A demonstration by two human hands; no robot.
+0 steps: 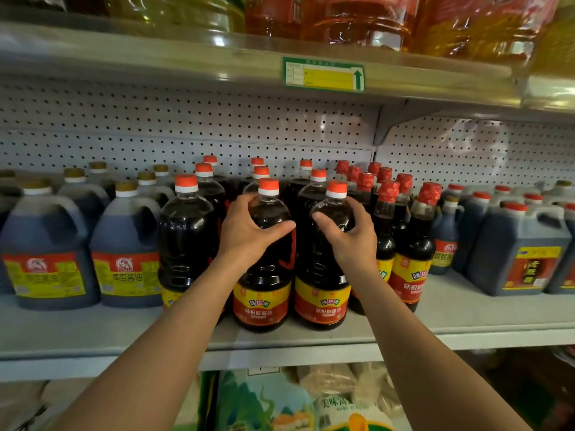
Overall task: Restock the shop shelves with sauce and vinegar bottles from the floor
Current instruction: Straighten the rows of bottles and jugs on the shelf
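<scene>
The left hand (249,234) gripped the shoulder of a dark sauce bottle (264,265), its fingers (245,203) curled over the far side below the orange cap and the thumb hooked across the front. The right hand (350,233) held a second sauce bottle (323,275) the same way, thumb on the near face and fingers wrapped round the outer side. Both bottles stood upright on the shelf (466,318), side by side and almost touching, with their bases set back a little from the front edge, so a strip of bare shelf showed before them.

Just left of the left fingers stood another bottle of the same kind (186,231), close against the held one. Beyond it were two large jugs (124,244) with handles. Behind the fingers more orange-capped bottles filled the row back to the pegboard wall (186,126). Just right of the right fingers a cluster of slimmer bottles (413,244) with red foil caps crowded in, touching or nearly so. Farther right sat square jugs (519,250), with open shelf surface in front of them.

Above the fingers there was free height up to the upper shelf's edge, which carried a green and yellow price tag (323,74) and oil bottles (357,20). Below the shelf lip lay printed bags (280,402).
</scene>
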